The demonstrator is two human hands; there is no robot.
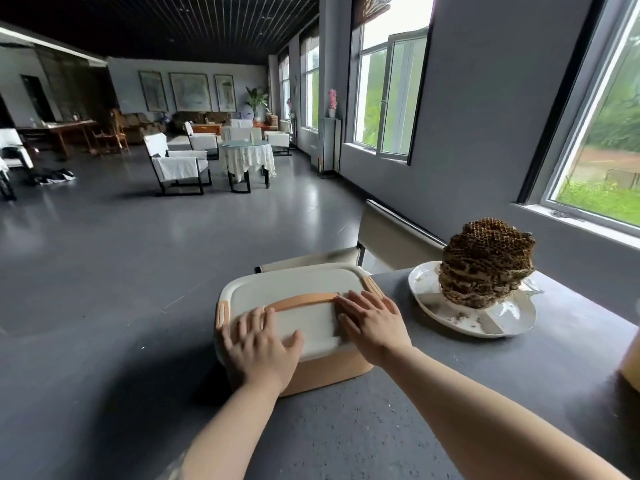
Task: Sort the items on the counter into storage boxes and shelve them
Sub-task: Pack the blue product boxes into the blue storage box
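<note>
- Storage box: peach body w/ white lid, set at the near-left edge of the grey tabletop; lid is seated on the body.
- Handle: peach strap, laid flat across the lid from left to right; a peach clasp is seen at the lid's left end, another at the far-right corner.
- Left hand: laid palm-down on the near-left part of the lid, fingers straight and spread, thumb out to the right; grip open, nothing enclosed.
- Right hand: laid flat on the right part of the lid, fingertips touching the handle's right end; fingers extended, grip open, nothing held.
- White plate: placed on the tabletop to the right of the box, apart from it; crumbs are scattered on it.
- Honeycomb mass: dark brown, layered, stood on the plate's far-right part.
- Yellowish object: cut off at the right frame edge; identity can't be told.
- Chair: pale, seen just beyond the far side of the box.
- Bkgd: grey floor, covered chairs and a round draped table far left; windows along the right wall.
</note>
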